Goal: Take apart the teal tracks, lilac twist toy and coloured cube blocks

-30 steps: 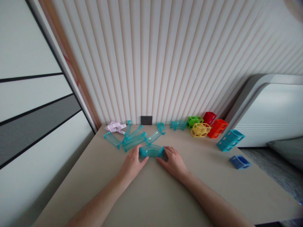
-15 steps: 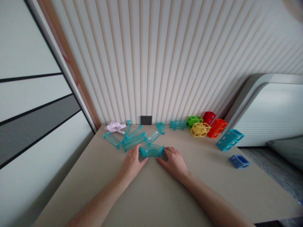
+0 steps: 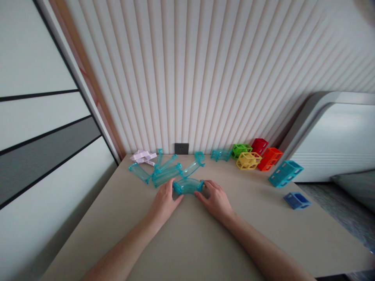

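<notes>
- Left hand (image 3: 164,201) laid palm-down on the beige table (image 3: 187,242), fingers loosely together and curled against the left end of a curved teal track piece (image 3: 188,186).
- Right hand (image 3: 215,199) mirrored at the piece's right end, fingers gently bent and lightly spread, fingertips touching the plastic.
- Curved piece flat on the table, bracketed between both sets of fingertips, arching away from the wrists.
- Just beyond the left fingertips, a loose pile of straight teal track pieces (image 3: 165,171); a pale lilac piece (image 3: 143,156) farther back.
- Well beyond the right fingers, yellow block (image 3: 248,160), green block (image 3: 241,150), red block (image 3: 259,145), orange block (image 3: 270,158).
- Far right of the right hand, teal block (image 3: 285,173) and small blue block (image 3: 296,200).
</notes>
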